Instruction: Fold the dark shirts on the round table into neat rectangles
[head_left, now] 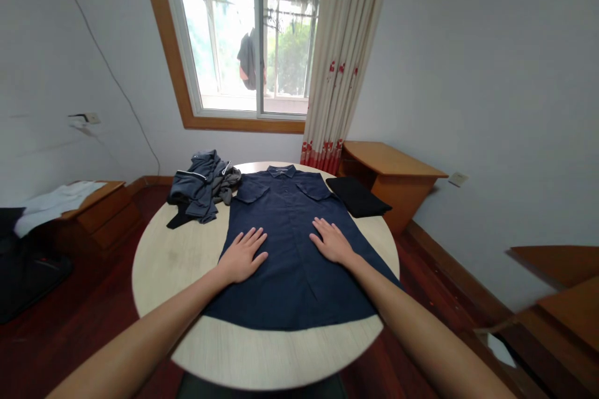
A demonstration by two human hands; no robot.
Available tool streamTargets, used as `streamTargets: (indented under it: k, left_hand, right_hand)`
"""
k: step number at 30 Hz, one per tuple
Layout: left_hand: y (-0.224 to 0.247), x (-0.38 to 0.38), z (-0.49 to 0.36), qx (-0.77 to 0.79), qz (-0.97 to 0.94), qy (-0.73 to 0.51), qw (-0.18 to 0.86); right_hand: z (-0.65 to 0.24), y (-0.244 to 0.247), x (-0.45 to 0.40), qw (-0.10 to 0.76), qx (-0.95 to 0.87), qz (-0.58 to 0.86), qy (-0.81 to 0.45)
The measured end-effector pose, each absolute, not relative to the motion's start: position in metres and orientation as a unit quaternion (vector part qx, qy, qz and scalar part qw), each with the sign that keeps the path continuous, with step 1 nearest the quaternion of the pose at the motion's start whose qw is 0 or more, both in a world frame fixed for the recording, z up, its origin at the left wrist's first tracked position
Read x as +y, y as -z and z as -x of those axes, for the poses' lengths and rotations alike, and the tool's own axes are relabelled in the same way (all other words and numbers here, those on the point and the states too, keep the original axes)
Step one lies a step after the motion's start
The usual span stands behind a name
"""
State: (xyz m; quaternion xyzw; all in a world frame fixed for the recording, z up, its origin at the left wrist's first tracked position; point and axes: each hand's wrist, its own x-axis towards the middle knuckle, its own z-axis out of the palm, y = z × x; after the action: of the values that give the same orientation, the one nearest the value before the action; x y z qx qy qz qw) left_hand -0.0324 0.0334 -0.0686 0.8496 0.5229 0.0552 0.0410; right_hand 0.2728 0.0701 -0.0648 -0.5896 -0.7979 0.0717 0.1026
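While the window (224,50) lets in daylight, your round, pale tabletop (182,287) carries the navy shirt (281,296), spread flat and collar toward the window. Both forearms reach forward; your left hand (243,255) and right hand (331,242) rest palm-down on it, each grip flattened out, clasping nothing. Rumpled grey-blue clothes (203,184) heap at its left; a smooth black cloth (358,197) lies folded at its right.

Both bare forearms (154,318) are stretched forward; left hand (240,257) and right hand (332,242) are held apart, palms turned down, fingers (256,237) extended, thumbs (259,259) pointed inward.
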Motion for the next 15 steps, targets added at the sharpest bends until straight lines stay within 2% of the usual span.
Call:
streamTargets:
  k: [8,15]
  left_hand:
    - [0.069,-0.001,0.065,0.601,-0.797,-0.055,0.017]
    - [0.045,-0.011,0.065,0.674,-0.734,-0.09,-0.005]
  right_hand:
    - [-0.343,0.073,0.05,0.08,-0.743,0.664,-0.03]
    - [-0.326,0.057,0.047,0.064,-0.725,0.685,0.018]
